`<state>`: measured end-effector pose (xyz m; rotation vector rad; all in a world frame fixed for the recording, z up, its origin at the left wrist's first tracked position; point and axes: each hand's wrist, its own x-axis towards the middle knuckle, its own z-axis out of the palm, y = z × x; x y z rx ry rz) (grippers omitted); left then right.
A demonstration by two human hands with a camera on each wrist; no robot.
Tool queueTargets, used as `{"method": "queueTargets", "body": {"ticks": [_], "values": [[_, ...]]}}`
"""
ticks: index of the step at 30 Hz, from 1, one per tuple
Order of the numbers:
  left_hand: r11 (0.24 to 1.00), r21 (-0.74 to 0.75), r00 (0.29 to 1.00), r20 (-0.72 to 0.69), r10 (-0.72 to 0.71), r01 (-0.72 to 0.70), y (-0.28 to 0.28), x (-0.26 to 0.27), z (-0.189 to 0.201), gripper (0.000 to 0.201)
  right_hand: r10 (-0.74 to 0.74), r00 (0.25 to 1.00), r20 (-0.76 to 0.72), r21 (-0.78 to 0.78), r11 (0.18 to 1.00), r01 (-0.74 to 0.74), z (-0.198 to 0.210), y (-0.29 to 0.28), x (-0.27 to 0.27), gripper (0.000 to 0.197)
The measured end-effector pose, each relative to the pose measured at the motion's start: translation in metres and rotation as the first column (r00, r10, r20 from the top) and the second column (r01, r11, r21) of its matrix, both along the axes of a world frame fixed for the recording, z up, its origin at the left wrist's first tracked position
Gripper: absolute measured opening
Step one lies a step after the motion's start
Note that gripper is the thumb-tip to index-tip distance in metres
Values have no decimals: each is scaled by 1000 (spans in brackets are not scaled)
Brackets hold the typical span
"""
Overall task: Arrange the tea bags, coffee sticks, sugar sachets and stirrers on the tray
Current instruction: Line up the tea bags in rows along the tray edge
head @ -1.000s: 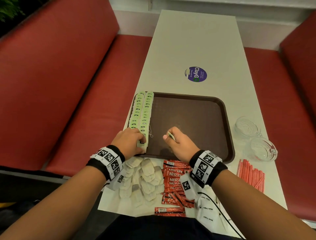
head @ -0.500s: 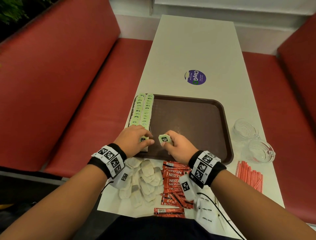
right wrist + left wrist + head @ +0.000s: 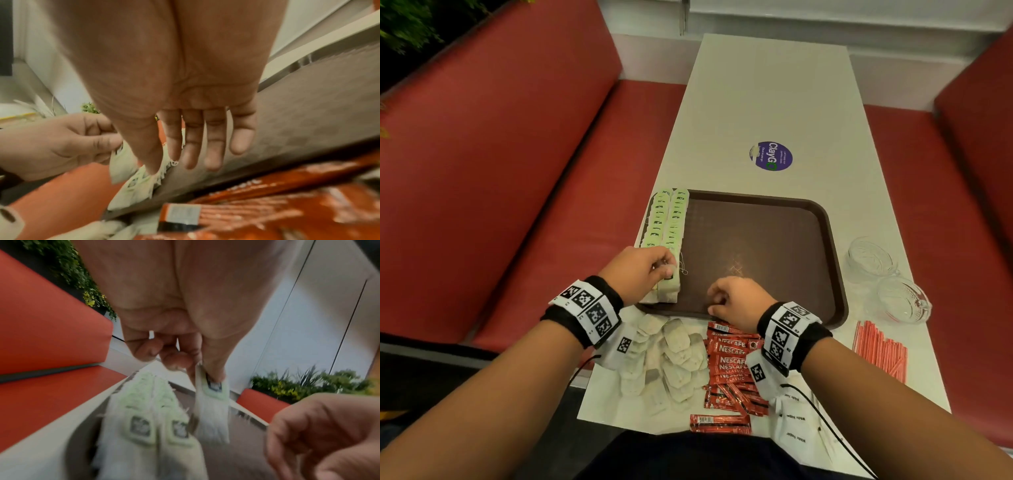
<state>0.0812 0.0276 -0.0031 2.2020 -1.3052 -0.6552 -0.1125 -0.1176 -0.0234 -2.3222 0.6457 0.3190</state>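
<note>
The left hand (image 3: 638, 270) pinches a tea bag (image 3: 212, 404) to add to the rows on the tray (image 3: 835, 246), while the right hand (image 3: 185, 97) hangs loose, holding nothing.

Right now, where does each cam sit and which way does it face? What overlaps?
Head: on the head, looking forward and down at the tray, tea bag rows and table; both forearms, left hand and right hand show.
Left wrist: under the left wrist, looking along the palm at fingers pinching a tea bag above the rows; right hand at lower right.
Right wrist: under the right wrist, looking along straight fingers, holding nothing, over the tray; coffee sticks below; left hand at left.
Shared: all three show the pinched tea bag, rows and tray.
</note>
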Motion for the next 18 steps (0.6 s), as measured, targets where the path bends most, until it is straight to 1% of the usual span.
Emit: {"method": "queueTargets", "body": {"ticks": [2,3,6,7,9,11,13,15,18], "values": [[981,188,997,32,-63,56,1,2,-10,5,71,992,-103,-41,996,-76,0,0,-5,28],[968,240,996,35,-85,74,1,2,-15,4,99,986,-134,-52,993,-107,0,0,-7,27],[965,255,995,62,-80,62,-1,2,-29,3,115,980,-163,-80,988,-129,1,0,-7,23],[970,240,994,94,-64,40,-2,2,-32,6,110,980,-167,-85,988,-125,2,1,-6,23],[981,194,986,165,-8,-25,-5,2,-36,20,99,979,-177,-92,989,-116,2,1,-5,22],[978,183,974,218,60,-102,-7,-2,-35,27,92,978,-187,-95,989,-111,1,1,-3,23],[953,274,960,277,49,-127,-9,-9,-34,33,87,977,-194,-99,989,-108,1,0,-2,23],[918,381,948,319,-21,-108,-12,-18,-34,40,86,974,-207,-104,989,-109,1,1,-1,22],[888,448,918,388,-88,-104,-19,-26,-36,43,89,971,-221,-103,988,-114,2,1,0,22]]}}
